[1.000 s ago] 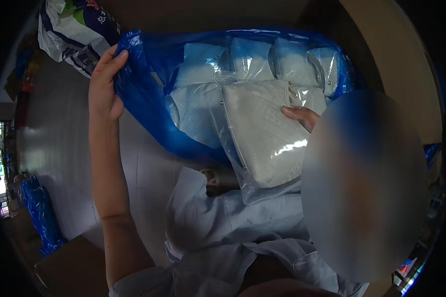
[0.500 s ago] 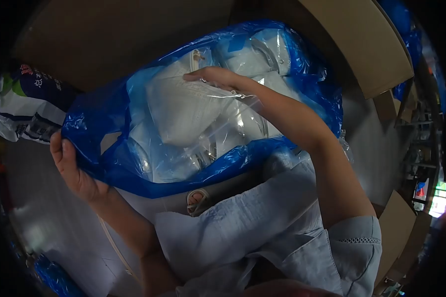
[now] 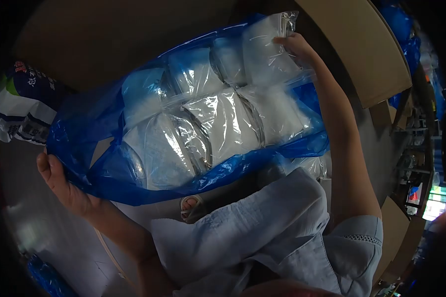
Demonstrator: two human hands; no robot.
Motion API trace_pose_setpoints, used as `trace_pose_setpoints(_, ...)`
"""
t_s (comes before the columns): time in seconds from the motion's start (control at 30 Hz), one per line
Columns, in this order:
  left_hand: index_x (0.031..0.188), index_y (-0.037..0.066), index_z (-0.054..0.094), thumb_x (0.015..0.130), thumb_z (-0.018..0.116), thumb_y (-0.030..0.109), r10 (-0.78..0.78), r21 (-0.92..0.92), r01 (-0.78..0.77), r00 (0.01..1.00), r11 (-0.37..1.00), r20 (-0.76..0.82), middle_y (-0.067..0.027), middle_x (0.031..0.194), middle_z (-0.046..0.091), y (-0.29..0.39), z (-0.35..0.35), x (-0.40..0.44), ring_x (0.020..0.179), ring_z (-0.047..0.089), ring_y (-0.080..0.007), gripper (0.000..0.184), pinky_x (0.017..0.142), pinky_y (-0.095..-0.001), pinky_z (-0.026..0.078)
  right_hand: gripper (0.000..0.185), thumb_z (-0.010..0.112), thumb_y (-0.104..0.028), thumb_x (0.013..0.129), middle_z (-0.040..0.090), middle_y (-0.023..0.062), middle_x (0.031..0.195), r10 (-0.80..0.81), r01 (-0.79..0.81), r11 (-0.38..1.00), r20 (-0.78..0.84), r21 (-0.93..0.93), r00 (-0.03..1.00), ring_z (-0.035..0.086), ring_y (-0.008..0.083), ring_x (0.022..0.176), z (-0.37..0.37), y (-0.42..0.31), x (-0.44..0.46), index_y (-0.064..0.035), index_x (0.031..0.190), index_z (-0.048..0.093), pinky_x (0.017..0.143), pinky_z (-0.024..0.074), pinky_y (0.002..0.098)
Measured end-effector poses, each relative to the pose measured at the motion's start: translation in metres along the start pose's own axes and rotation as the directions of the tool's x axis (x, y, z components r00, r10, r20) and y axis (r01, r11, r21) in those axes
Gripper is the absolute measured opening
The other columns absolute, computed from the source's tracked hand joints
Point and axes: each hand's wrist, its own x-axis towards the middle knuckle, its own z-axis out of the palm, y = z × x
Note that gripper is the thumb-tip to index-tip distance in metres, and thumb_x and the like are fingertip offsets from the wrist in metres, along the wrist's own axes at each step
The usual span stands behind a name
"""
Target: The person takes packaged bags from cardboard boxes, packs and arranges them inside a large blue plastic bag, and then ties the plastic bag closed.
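Note:
A large blue plastic bag [image 3: 213, 180] lies with its mouth wide, full of clear plastic packets [image 3: 223, 119] in two rows, each with something white and folded inside. At the bag's left edge, my left hand [image 3: 64, 185] has its fingers closed round the blue film. My right hand [image 3: 297, 47] is at the far right corner of the bag, gripping one clear packet of white material [image 3: 267, 49] near its edge. This packet sits at the end of the back row, and what its white content is I cannot make out.
Behind the bag stands a cardboard box wall [image 3: 129, 24], with a box flap [image 3: 366, 54] jutting out at right. A printed sack [image 3: 25, 104] stands at left. Another blue plastic bundle [image 3: 49, 277] lies on the floor. Shelves [image 3: 418, 168] line the right side.
My right hand has carried the clear packet from above the bag's middle to the back right corner. My left hand has shifted slightly left and down with the bag's edge.

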Motion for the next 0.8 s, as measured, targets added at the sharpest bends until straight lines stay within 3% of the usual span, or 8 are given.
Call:
trace_pose_setpoints(0.1,0.103,0.008,0.053,0.086,0.048,0.009,0.141,0.116,-0.131,0.987,0.984,-0.077,-0.0087,0.099,0.059,-0.002,-0.009,0.001,0.091,0.058,-0.0166,0.017,0.084,-0.0326,0.048,0.034,0.062,-0.032,0.071,0.06,0.0104,0.073,-0.022,0.025,0.999,-0.081,0.029,0.996,0.058,0.0161,0.064,-0.004,0.009,0.011,0.0005,0.079,0.061,0.059,0.0459,0.0299)
trace_pose_setpoints(0.17,0.102,0.009,0.054,0.086,0.049,0.011,0.115,0.154,-0.097,0.987,0.983,-0.111,-0.0085,0.098,0.059,0.0,-0.013,-0.002,0.091,0.058,-0.017,0.017,0.084,-0.0332,0.048,0.033,0.061,-0.031,0.069,0.061,0.013,0.074,-0.06,0.003,0.93,-0.144,-0.366,0.988,0.061,0.0212,0.068,-0.015,-0.006,0.008,-0.0017,0.085,0.06,0.062,0.0477,0.0336)
trace_pose_setpoints(0.3,0.11,0.01,0.051,0.088,0.047,0.015,0.16,0.256,-0.123,0.979,0.959,-0.128,-0.0098,0.106,0.055,0.001,-0.023,-0.008,0.101,0.052,-0.0175,0.023,0.089,-0.0353,0.044,0.035,0.059,-0.029,0.067,0.062,0.0145,0.079,-0.235,0.01,0.673,-0.201,-0.739,0.951,0.062,0.0266,0.074,0.0,-0.052,-0.028,-0.0053,0.093,0.059,0.065,0.0482,0.0372)
trace_pose_setpoints(0.37,0.117,0.009,0.047,0.087,0.047,0.026,0.361,0.718,-0.423,0.898,0.553,0.251,-0.0105,0.113,0.05,-0.002,-0.028,-0.01,0.11,0.045,-0.0195,0.034,0.095,-0.0373,0.039,0.034,0.057,-0.027,0.068,0.062,0.0129,0.08,-0.293,0.087,0.573,-0.105,-0.815,0.95,0.062,0.0285,0.073,0.006,-0.051,-0.034,-0.0075,0.096,0.059,0.068,0.0475,0.0385)
trace_pose_setpoints(0.47,0.124,0.008,0.042,0.082,0.048,0.047,0.347,0.746,-0.666,0.706,0.028,0.618,-0.0112,0.125,0.039,-0.003,-0.008,-0.009,0.121,0.032,-0.0233,0.058,0.101,-0.0397,0.029,0.038,0.06,-0.029,0.067,0.062,0.0138,0.082,-0.224,0.1,0.506,-0.019,-0.857,0.974,0.061,0.028,0.077,0.007,-0.04,-0.025,-0.0068,0.098,0.058,0.069,0.047,0.0385)
trace_pose_setpoints(0.57,0.124,0.006,0.042,0.076,0.049,0.058,0.32,0.779,-0.61,0.716,-0.147,0.621,-0.0118,0.128,0.038,0.002,-0.011,-0.012,0.123,0.03,-0.027,0.072,0.1,-0.0415,0.027,0.044,0.063,-0.034,0.067,0.062,0.0144,0.086,-0.208,0.155,0.686,0.012,-0.711,0.978,0.06,0.0285,0.081,-0.013,0.002,0.013,-0.0066,0.101,0.058,0.07,0.0468,0.0379)
trace_pose_setpoints(0.7,0.125,0.006,0.041,0.077,0.047,0.058,0.303,0.792,-0.601,0.739,-0.106,0.601,-0.0131,0.13,0.035,0.004,-0.009,-0.012,0.124,0.028,-0.029,0.071,0.1,-0.0432,0.027,0.049,0.063,-0.038,0.067,0.062,0.0156,0.088,-0.087,0.084,0.723,0.029,-0.685,0.996,0.06,0.0285,0.082,-0.036,0.015,0.023,-0.0046,0.102,0.057,0.071,0.0462,0.0372)
trace_pose_setpoints(0.8,0.125,0.006,0.041,0.076,0.047,0.059,0.333,0.834,-0.544,0.772,-0.091,0.541,-0.0144,0.13,0.036,0.002,-0.006,-0.015,0.123,0.029,-0.0308,0.072,0.099,-0.044,0.028,0.044,0.059,-0.034,0.074,0.061,0.0136,0.08,-0.162,0.053,0.498,-0.033,-0.865,0.986,0.06,0.0236,0.075,-0.047,0.009,0.013,-0.0081,0.109,0.054,0.07,0.0457,0.0341)
